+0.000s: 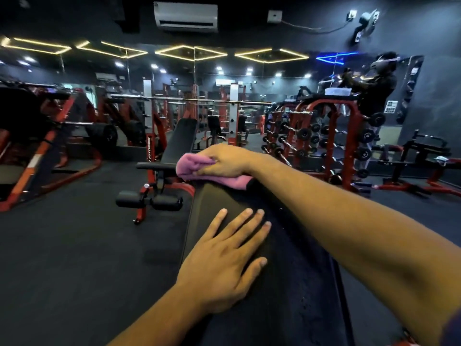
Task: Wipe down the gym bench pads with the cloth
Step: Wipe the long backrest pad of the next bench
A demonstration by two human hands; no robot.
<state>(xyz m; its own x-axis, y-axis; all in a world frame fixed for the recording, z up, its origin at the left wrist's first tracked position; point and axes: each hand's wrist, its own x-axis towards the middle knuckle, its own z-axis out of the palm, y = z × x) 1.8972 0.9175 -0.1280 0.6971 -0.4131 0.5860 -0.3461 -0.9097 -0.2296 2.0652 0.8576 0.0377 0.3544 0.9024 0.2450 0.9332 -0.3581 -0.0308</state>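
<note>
A long black bench pad (287,258) runs away from me up the middle of the view. My right hand (224,161) reaches to its far end and presses a pink cloth (190,164) onto the top edge, fingers closed over the cloth. My left hand (224,258) lies flat on the pad nearer to me, fingers spread, holding nothing. The far tip of the pad is hidden under the cloth and my right hand.
A second red-framed adjustable bench (174,151) with foam rollers stands just beyond on the left. A red dumbbell rack (324,136) stands at the right, with a person (376,88) behind it. Red weight machines (37,136) fill the left. Dark rubber floor (74,245) surrounds the bench.
</note>
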